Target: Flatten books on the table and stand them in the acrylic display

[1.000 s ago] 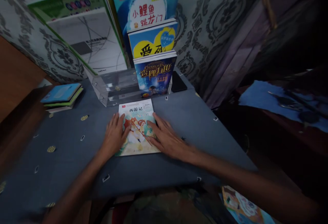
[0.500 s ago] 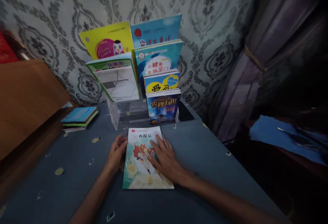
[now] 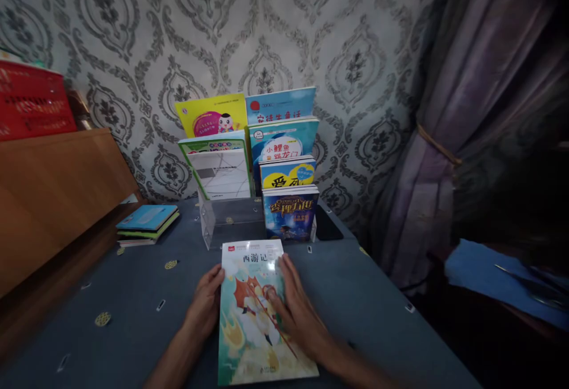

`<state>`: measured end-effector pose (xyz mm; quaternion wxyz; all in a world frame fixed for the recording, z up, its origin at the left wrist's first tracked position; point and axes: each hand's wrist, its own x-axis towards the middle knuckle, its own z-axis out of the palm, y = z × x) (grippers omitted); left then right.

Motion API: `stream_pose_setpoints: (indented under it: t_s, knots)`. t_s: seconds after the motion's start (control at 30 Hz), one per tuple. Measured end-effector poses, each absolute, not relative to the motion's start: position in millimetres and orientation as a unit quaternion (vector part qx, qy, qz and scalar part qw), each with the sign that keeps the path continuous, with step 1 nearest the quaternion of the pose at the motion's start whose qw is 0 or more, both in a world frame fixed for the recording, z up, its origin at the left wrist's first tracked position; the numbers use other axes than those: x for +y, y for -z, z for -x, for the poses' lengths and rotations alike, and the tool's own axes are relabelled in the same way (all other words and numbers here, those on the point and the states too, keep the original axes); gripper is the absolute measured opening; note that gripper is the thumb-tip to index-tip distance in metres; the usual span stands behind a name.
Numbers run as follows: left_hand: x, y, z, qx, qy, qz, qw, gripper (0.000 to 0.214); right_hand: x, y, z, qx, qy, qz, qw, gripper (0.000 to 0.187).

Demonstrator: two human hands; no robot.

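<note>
Head: rack [image 3: 231, 224] w/ books [image 3: 290, 216]; left hand [image 3: 204, 307], right hand [image 3: 300, 316] on storybook [image 3: 252, 344].

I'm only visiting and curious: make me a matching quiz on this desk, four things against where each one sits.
Things:
1. picture book
2. small book stack
3. red box
4. black phone

Places:
A. on the wooden cabinet, far left
B. just right of the clear stand
C. under the right hand, left hand at its edge
D. left side of the table

Pairs: 1-C, 2-D, 3-A, 4-B
</note>
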<state>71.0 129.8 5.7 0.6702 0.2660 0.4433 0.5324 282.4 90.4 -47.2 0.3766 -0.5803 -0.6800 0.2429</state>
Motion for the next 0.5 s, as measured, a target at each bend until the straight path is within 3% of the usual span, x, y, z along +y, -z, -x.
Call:
stream_pose_setpoints:
  t_s: [0.17, 0.33, 0.5]
  knots:
    - [127.8, -14.7, -72.5, 0.433, -0.557, -0.256, 0.661, 0.027, 96.6, 41.0, -280.2, -0.578, -0.322, 0.567, 0.491, 0.086]
    - [130.7, -29.9, -79.5, 0.450, -0.602, -0.230, 0.618, 0.027, 103.7, 3.6, -265.6, -0.409, -0.499, 0.512, 0.567, 0.077]
    - [140.2, -49.2, -84.4, 0.519, -0.654, -0.272, 0.479, 0.030, 116.8, -36.0, -251.5, -0.406, -0.447, 0.473, 0.642, 0.070]
